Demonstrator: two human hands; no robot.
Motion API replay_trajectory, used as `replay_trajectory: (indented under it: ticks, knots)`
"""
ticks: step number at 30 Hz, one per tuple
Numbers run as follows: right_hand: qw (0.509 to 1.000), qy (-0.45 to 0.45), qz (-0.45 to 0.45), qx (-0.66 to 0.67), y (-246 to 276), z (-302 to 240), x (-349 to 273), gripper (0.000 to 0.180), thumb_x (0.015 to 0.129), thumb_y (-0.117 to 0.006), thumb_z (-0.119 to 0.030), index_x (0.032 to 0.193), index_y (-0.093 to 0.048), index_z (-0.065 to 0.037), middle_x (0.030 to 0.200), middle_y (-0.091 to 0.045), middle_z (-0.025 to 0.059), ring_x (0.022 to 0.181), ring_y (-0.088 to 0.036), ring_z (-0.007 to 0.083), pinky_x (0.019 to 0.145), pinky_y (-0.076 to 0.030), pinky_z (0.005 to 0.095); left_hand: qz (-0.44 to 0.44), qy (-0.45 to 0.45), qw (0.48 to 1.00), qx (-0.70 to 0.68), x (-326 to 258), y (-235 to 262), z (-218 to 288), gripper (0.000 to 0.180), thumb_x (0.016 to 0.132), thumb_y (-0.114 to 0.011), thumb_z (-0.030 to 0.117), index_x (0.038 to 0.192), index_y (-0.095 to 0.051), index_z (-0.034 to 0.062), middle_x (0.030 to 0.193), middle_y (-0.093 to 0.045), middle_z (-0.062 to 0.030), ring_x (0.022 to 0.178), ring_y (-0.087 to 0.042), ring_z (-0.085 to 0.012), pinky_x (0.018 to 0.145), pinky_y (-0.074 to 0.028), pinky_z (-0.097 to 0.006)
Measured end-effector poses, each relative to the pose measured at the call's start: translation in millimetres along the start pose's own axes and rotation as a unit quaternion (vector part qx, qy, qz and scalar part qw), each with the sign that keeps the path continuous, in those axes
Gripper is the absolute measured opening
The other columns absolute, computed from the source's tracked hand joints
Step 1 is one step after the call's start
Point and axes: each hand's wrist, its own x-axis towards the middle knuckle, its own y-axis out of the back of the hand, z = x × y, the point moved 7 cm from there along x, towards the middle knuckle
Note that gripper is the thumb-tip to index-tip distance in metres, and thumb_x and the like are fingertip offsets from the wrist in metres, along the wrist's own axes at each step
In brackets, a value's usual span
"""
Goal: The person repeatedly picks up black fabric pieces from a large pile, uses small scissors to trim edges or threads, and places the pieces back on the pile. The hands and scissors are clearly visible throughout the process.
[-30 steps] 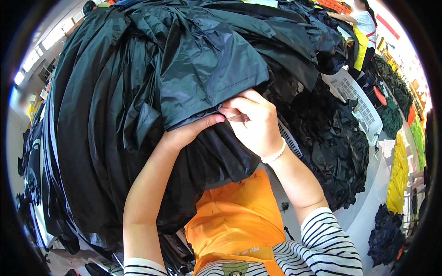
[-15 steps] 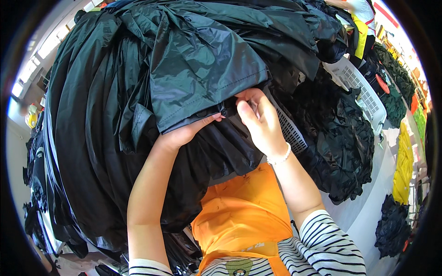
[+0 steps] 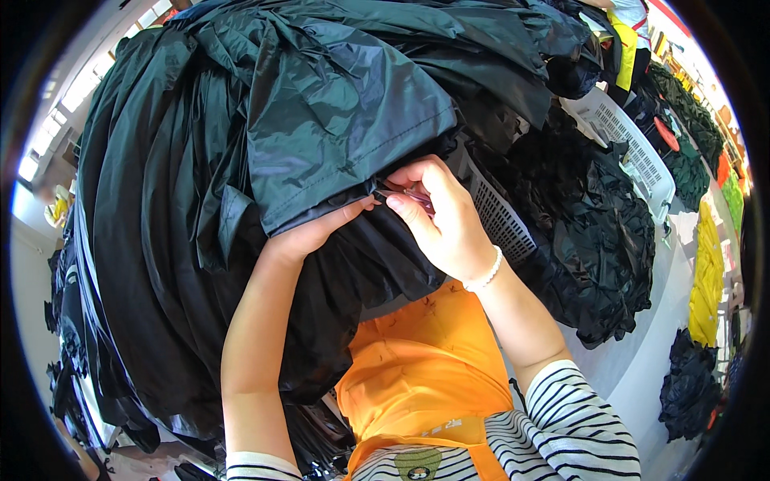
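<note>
A dark green, shiny fabric piece (image 3: 345, 136) with a stitched hem lies over the pile in front of me. My left hand (image 3: 309, 231) is under its lower edge, fingers closed on the hem, with the thumb near the edge. At the hem's right part, my right hand (image 3: 441, 212) grips a small pair of thread snips (image 3: 419, 197), partly hidden by the fingers. The tip of the snips touches or nearly touches the fabric edge beside my left fingertips; I cannot tell which.
A large heap of dark fabric (image 3: 144, 232) fills the left and centre. To the right stand a white slotted basket (image 3: 501, 216), crumpled black fabric (image 3: 585, 232) and another white basket (image 3: 634, 152). Yellow fabric (image 3: 704, 276) hangs at far right. A person (image 3: 630, 24) stands at the upper right.
My right hand has moved left and slightly down toward my left fingertips, and the snips now show between its fingers. The hem has shifted slightly left in the picture.
</note>
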Motion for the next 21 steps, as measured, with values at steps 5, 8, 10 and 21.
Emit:
replay_trajectory:
  ticks: [5,8,10,21]
  knots:
    - [0.999,0.041,0.026,-0.018,-0.6,-4.4,3.3,0.018,0.089,-0.068,-0.009,0.1,-0.056,-0.001,0.094,-0.059,0.0115,0.074,-0.066,0.0232,0.066,-0.053,0.0304,-0.006,0.007,0.989,-0.149,0.0,-1.1,-8.5,0.029,0.089,-0.07,0.017,0.113,-0.066,0.0022,0.113,-0.068,-0.0069,0.106,-0.062,-0.0148,0.095,-0.047,-0.029]
    - [0.996,0.058,0.039,-0.053,0.3,-9.3,3.6,0.019,0.087,-0.069,-0.009,0.099,-0.056,-0.002,0.092,-0.06,0.0111,0.072,-0.067,0.024,0.064,-0.054,0.0312,-0.025,0.015,0.994,-0.107,1.5,-2.4,-4.0,0.028,0.09,-0.069,0.016,0.114,-0.066,0.0024,0.116,-0.067,-0.0073,0.108,-0.06,-0.0156,0.096,-0.047,-0.03]
    - [0.994,0.061,0.04,-0.081,0.4,-12.1,3.5,0.019,0.087,-0.069,-0.01,0.098,-0.056,-0.002,0.091,-0.061,0.0108,0.07,-0.066,0.0241,0.063,-0.054,0.0311,-0.011,0.006,0.999,-0.034,0.2,-0.6,3.1,0.027,0.091,-0.067,0.015,0.115,-0.065,0.0023,0.116,-0.066,-0.0075,0.108,-0.06,-0.0158,0.096,-0.047,-0.03]
    - [0.996,0.052,0.069,-0.026,2.6,-4.8,-2.9,0.015,0.088,-0.07,-0.008,0.094,-0.058,-0.001,0.086,-0.056,0.0039,0.062,-0.053,0.0081,0.056,-0.043,0.0204,-0.022,0.028,0.992,-0.123,1.6,-5.5,-3.7,0.019,0.092,-0.065,0.011,0.107,-0.066,-0.0002,0.105,-0.068,-0.0081,0.096,-0.064,-0.0156,0.088,-0.05,-0.028]
